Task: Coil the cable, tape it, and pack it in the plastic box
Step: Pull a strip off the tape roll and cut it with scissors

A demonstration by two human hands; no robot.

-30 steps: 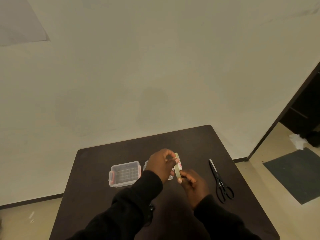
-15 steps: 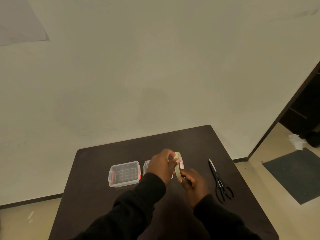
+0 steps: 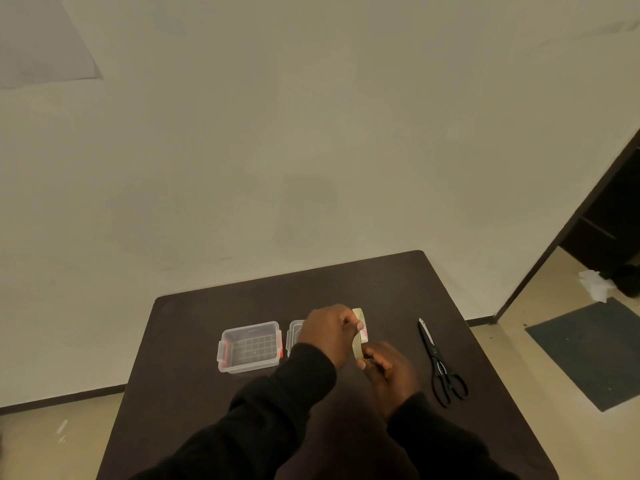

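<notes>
- At the far left of the frame we see pale floor below a big plain wall.
- A dark table fills the lower middle of the frame.
- Left of the middle, we see the clear plastic box sitting open on the table. It has a red clip on its left end and 1 on its right end. We see nothing inside it.
- Just right of the box lies its clear lid, partly hidden behind a hand.
- In the middle, our left hand is curled around a roll of tape. The roll stands on its edge, held up above the table.
- A strip of tape runs down from the roll to our right hand.
- Our right hand is just below and right of the roll. Its fingers are pinched narrow on the end of the strip.
- Both arms wear dark sleeves.
- We cannot see the cable anywhere.
- Right of the hands, black scissors lie flat on the table, well apart from the hands, blades pointing to the top of the frame.
- At the far right, we see a dark mat on the floor and a dark doorway.
</notes>
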